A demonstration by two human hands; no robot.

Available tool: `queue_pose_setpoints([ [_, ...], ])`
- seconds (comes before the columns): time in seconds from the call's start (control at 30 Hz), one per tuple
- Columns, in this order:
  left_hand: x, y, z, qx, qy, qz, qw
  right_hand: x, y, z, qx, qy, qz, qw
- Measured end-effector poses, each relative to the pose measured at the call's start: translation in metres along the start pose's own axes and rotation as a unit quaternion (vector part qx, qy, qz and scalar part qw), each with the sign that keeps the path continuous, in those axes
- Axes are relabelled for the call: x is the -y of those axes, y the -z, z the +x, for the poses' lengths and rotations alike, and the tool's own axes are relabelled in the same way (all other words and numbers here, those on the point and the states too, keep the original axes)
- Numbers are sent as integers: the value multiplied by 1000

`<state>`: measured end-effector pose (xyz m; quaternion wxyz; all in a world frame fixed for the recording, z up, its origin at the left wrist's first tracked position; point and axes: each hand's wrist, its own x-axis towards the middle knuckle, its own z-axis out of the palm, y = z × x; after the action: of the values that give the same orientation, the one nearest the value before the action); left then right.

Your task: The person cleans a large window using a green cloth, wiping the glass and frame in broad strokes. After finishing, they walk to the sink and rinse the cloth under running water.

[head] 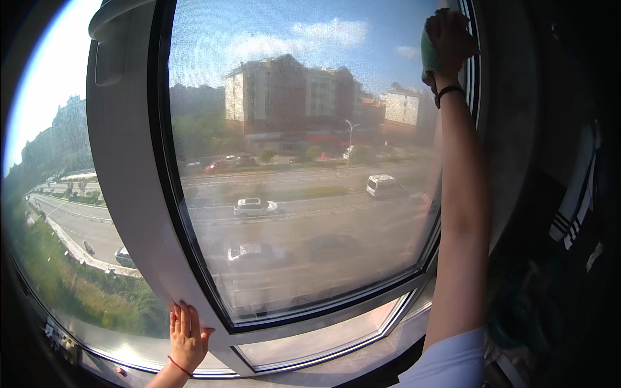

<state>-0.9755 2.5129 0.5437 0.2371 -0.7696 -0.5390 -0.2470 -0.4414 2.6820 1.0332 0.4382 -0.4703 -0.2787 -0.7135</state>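
Note:
My right hand (pixel 450 43) is raised to the upper right corner of a framed window pane (pixel 301 218). Under its fingers is a green cloth (pixel 431 53), pressed toward the glass beside the frame. A dark band circles that wrist. The pane looks hazy and streaked, with wet-looking specks across it. Low on the left, my left hand (pixel 187 334) rests flat against the light window frame (pixel 140 194), near the pane's lower left corner. Its fingers point up and it holds nothing; a thin red cord is around the wrist.
A narrow lower pane (pixel 320 334) sits beneath the main one, above a light sill (pixel 301 378). At upper left is a window handle (pixel 109 19). Another pane (pixel 97 300) on the left shows a road and greenery. Striped fabric (pixel 575 199) hangs in the dark area at right.

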Motion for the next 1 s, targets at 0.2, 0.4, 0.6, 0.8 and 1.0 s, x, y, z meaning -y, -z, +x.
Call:
queue_pose_setpoints([
  [0.2,8,10,-11,27,32,27,999,23,99,-1,291,-267,466,792],
  [0.4,2,0,-2,30,26,20,999,9,43,8,-39,34,102,993],
  [0.6,3,14,-9,20,47,63,997,1,70,-37,77,-5,381,921],
  [0.8,-12,-2,5,-1,28,35,999,-40,-1,-128,23,-49,48,997],
  [1.0,2,17,-9,6,56,47,997,14,153,-161,230,47,324,917],
])
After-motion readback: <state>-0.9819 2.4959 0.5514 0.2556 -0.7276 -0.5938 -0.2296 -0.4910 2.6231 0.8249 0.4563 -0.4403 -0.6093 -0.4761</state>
